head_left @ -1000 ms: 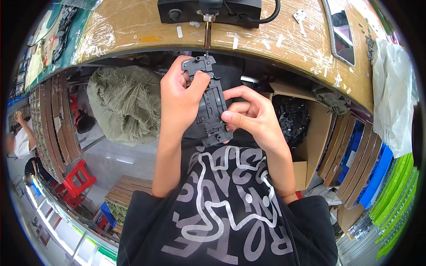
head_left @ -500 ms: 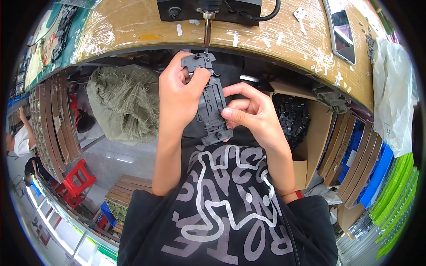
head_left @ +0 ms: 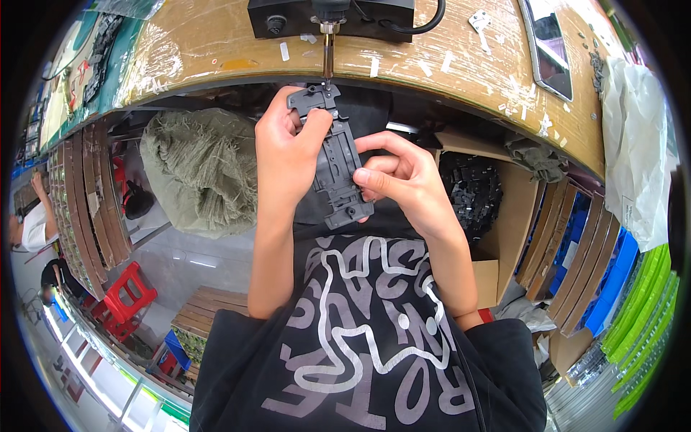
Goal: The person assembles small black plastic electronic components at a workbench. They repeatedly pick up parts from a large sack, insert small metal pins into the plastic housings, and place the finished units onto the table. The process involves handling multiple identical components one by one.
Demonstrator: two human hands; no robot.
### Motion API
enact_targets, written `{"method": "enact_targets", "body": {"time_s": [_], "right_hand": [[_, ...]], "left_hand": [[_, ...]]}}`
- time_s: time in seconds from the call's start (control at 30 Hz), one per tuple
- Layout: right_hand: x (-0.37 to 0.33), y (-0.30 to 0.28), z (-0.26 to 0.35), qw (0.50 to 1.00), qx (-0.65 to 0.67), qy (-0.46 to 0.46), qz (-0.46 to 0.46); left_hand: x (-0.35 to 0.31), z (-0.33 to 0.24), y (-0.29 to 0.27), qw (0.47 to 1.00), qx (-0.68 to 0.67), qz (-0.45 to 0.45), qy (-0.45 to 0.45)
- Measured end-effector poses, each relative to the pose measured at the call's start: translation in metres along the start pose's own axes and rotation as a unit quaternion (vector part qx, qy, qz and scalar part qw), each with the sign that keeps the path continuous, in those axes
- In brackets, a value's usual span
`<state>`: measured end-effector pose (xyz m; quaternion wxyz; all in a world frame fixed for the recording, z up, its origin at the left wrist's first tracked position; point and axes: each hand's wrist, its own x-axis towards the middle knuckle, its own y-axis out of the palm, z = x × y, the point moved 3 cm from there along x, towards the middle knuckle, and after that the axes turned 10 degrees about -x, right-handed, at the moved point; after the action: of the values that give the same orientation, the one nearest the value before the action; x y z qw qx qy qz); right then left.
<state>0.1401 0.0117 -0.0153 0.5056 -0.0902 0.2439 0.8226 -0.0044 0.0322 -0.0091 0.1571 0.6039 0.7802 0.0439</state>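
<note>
Between my two hands is a long black plastic part [head_left: 336, 160] with ribs, slots and small round bosses, tilted so its upper end points at the bench. My left hand [head_left: 291, 147] grips it near the upper end, thumb on its face. My right hand [head_left: 399, 173] holds the right edge lower down, thumb and fingers pinching it. Just above the part's upper end, a driver bit [head_left: 328, 61] points down from a black machine [head_left: 331, 18]; its tip meets or nearly meets a boss there. Whether it touches, I cannot tell.
The wooden bench [head_left: 201, 47] runs across the top, with a phone [head_left: 551, 50] and white scraps. An open cardboard box [head_left: 515, 209] of small black parts stands at right, a grey-green sack [head_left: 201, 169] at left. Stacked trays, a red stool [head_left: 129, 291] and other people are at far left.
The black plastic part and both hands have shifted slightly left in the picture, as have the bench and driver. My grip on the part looks the same.
</note>
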Motion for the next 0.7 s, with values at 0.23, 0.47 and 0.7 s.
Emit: {"method": "enact_targets", "body": {"time_s": [0.23,0.47,0.7], "right_hand": [[-0.0002,0.0013,0.0047,1.000,0.000,-0.013,0.002],[0.0012,0.0007,0.0049,1.000,0.009,-0.011,0.006],[0.0022,0.0001,0.0036,1.000,-0.002,-0.010,0.007]], "left_hand": [[0.0014,-0.0042,0.0013,1.000,-0.004,-0.004,0.004],[0.0031,-0.0032,0.0004,1.000,0.007,-0.001,0.005],[0.0036,-0.0074,0.0021,0.999,0.046,-0.007,0.014]]}}
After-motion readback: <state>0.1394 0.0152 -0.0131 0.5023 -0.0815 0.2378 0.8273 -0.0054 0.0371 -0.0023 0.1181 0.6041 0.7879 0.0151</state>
